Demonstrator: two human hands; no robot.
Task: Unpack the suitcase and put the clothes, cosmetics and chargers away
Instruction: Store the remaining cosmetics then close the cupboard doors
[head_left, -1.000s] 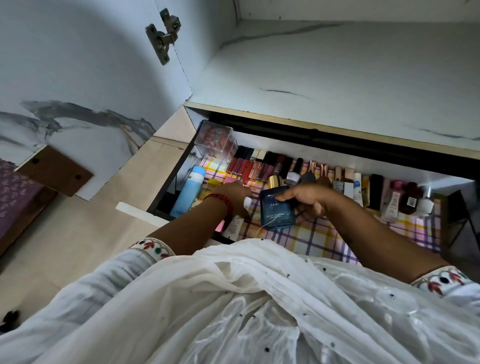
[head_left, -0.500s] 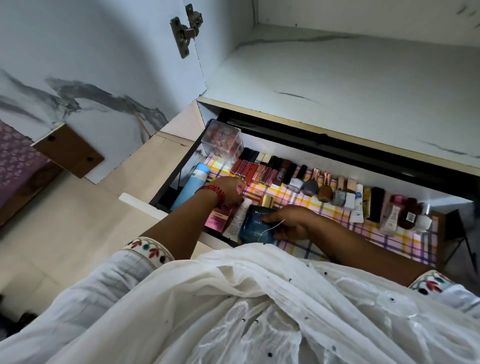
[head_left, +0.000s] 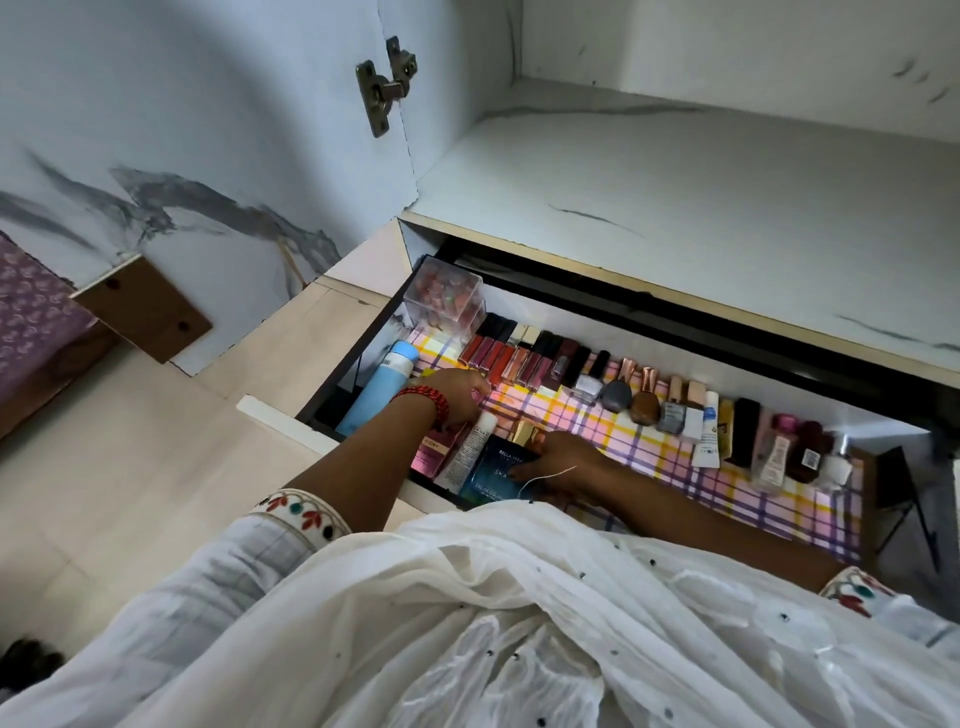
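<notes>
Progress looked well along from my seat. Nearest, the right hand (head_left: 561, 462) gripped the blue box (head_left: 496, 475), thumb on its face, laying it at the drawer's (head_left: 283, 418) front edge. Left of it lay a white tube (head_left: 467, 457) and pink box (head_left: 434, 451); past them the left hand (head_left: 457, 389) curled downward, on what I couldn't tell. Beyond both hands, lip glosses (head_left: 514, 358) and bottles (head_left: 644, 400) stood lined on a checked liner (head_left: 649, 452). I saw no suitcase, clothes or chargers. Farthest: a marbled shelf (head_left: 675, 208) and door hinge (head_left: 387, 85).

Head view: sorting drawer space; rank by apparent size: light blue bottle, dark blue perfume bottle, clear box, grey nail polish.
1. light blue bottle
2. clear box and dark blue perfume bottle: alike, latter partly hidden
3. grey nail polish
</notes>
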